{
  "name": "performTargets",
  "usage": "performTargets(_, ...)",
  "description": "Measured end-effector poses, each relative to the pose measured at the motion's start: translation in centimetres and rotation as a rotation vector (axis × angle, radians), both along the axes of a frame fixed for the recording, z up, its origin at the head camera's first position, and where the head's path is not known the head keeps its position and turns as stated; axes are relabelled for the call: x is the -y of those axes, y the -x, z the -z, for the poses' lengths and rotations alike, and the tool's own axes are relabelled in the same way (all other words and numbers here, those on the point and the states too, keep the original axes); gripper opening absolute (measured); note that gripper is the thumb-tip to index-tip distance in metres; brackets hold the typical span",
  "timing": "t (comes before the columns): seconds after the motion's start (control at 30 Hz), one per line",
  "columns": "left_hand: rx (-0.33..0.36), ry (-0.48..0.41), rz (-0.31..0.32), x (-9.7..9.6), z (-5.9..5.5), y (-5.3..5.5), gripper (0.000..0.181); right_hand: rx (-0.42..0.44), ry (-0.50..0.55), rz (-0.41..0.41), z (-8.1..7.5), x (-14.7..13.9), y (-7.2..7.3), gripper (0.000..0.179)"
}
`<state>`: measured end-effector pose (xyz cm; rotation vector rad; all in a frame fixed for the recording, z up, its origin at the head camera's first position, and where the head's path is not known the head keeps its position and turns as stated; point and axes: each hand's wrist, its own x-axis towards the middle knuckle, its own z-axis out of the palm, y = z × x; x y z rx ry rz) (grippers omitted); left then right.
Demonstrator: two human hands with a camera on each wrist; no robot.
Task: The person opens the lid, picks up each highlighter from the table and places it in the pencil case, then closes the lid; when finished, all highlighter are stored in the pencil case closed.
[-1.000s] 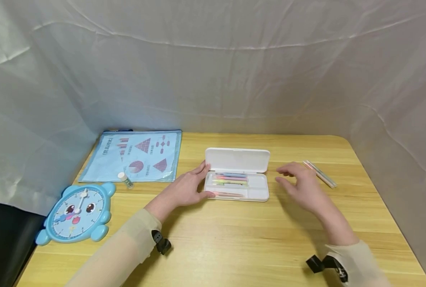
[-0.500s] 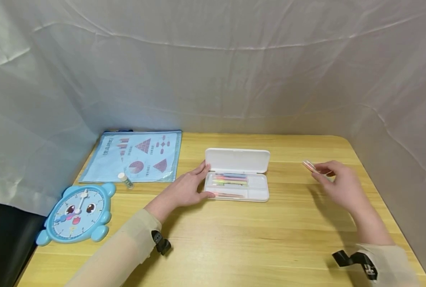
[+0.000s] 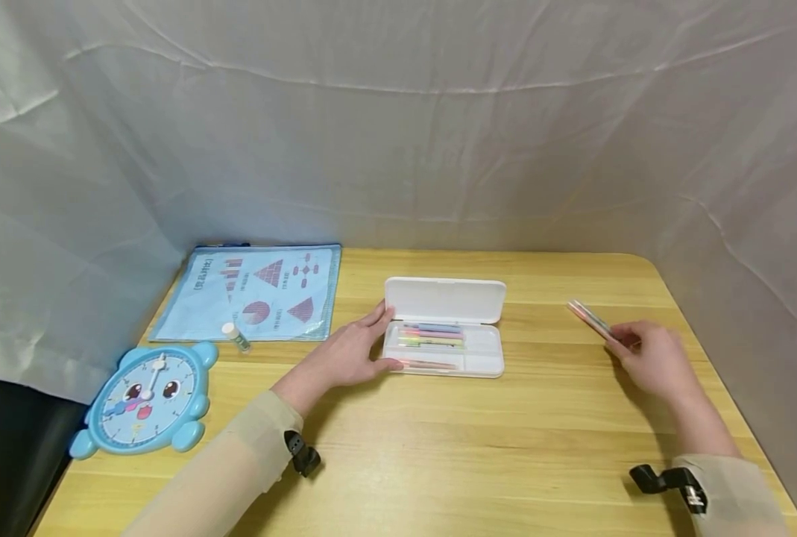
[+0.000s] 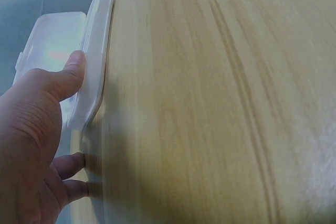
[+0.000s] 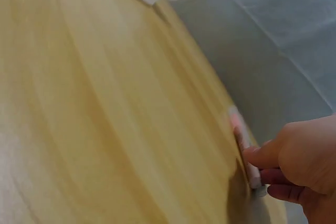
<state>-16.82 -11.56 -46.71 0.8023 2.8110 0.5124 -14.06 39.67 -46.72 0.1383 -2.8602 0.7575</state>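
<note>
A white pencil case lies with its lid raised, several coloured pens inside. My left hand holds the case by its left end, thumb at the front corner and fingers toward the back. In the left wrist view, the thumb lies against the case's white wall. Off to the right, my right hand pinches the near end of a small bundle of slim clear pens. The right wrist view has thumb and fingers around the pens, close over the table.
A blue document pouch printed with charts lies at the back left. In front of it is a small white-capped bottle. A blue toy clock sits at the left edge. Grey cloth hangs behind the wooden table.
My right hand has moved right from beside the case to the loose pens and taken hold of them; their angle shifted over the last half second. My left hand stays on the case.
</note>
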Motion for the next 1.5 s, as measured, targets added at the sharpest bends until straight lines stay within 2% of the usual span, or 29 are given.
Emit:
performTargets(0.27,0.006,0.008,-0.009,0.0,-0.1,-0.1,0.106,0.015,-0.031,0.003,0.9,0.0,0.0,0.015)
performTargets(0.53,0.007,0.001,-0.01,0.1,-0.1,-0.1,0.105,0.003,-0.019,0.015,0.7,0.8,-0.3,0.015)
performTargets(0.67,0.006,-0.002,-0.009,0.1,0.0,-0.1,0.105,-0.039,0.009,0.007,-0.3,1.4,-0.5,0.014)
performTargets(0.87,0.014,0.001,-0.004,0.1,-0.1,-0.1,0.105,-0.112,0.061,-0.016,-2.8,2.9,-0.5,0.015)
performTargets(1.2,0.016,0.0,-0.015,0.0,-0.1,-0.1,0.105,-0.328,0.05,-0.109,-6.8,7.6,-0.9,0.016)
performTargets(1.33,0.016,0.001,-0.017,0.0,-0.2,-0.1,0.105,-0.378,0.064,-0.168,-7.6,9.7,-0.9,0.018)
performTargets(1.5,-0.002,-0.004,-0.009,0.0,-0.1,-0.1,0.105,-0.392,0.073,-0.257,-7.7,12.0,-1.1,0.019)
